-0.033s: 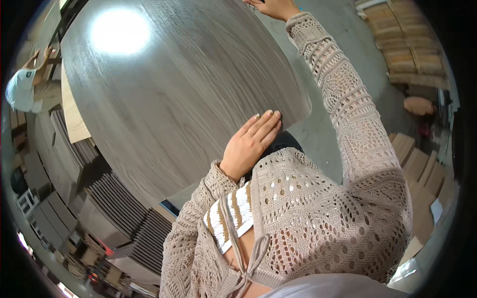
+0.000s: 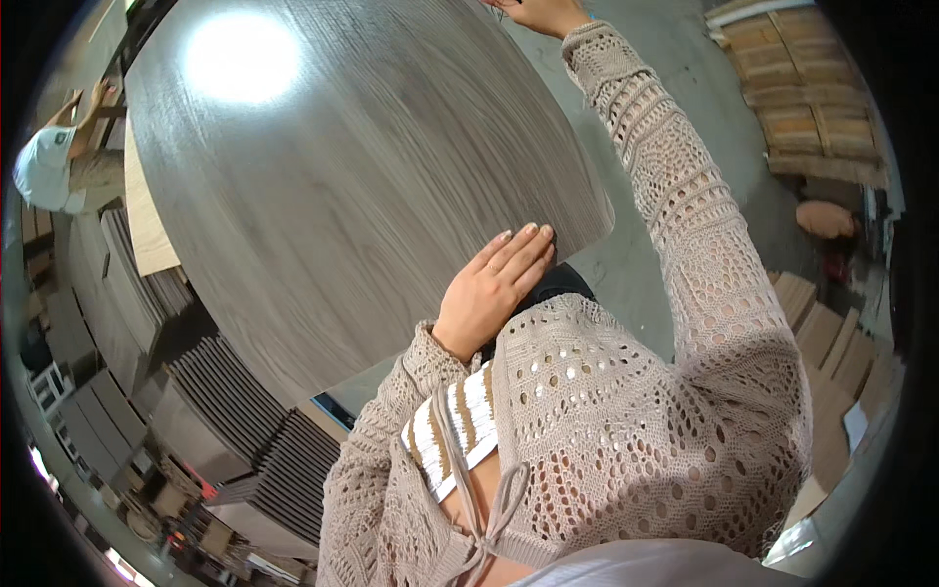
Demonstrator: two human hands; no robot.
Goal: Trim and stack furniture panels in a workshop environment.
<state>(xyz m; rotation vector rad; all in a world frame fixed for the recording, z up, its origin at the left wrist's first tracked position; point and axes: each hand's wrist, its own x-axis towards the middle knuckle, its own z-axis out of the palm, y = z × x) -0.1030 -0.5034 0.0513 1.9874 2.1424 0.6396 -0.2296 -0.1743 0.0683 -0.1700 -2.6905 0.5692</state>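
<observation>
A large wood-grain panel [image 2: 391,196], grey-brown with a rounded near-right corner, fills the middle of the view. A bright light reflects off its far left part. My left hand [image 2: 494,291] lies flat near the panel's near edge, fingers stretched out and holding nothing. My right hand [image 2: 543,14] is stretched far forward to the panel's far right side, where the picture's upper edge cuts it off. Its fingers look curled, with a small dark thing at them that I cannot make out.
Stacked boards [image 2: 220,401] stand at the lower left, beside a pale wooden sheet [image 2: 147,215]. A co-worker in a white shirt [image 2: 47,168] is at the far left. Pallet-like wooden stacks [image 2: 817,93] and a round-topped stool [image 2: 825,219] are at the right, with more boards [image 2: 831,342] nearer.
The view has shifted very slightly. Both hands keep their places at the panel, and the co-worker's arms at the far left have moved a little.
</observation>
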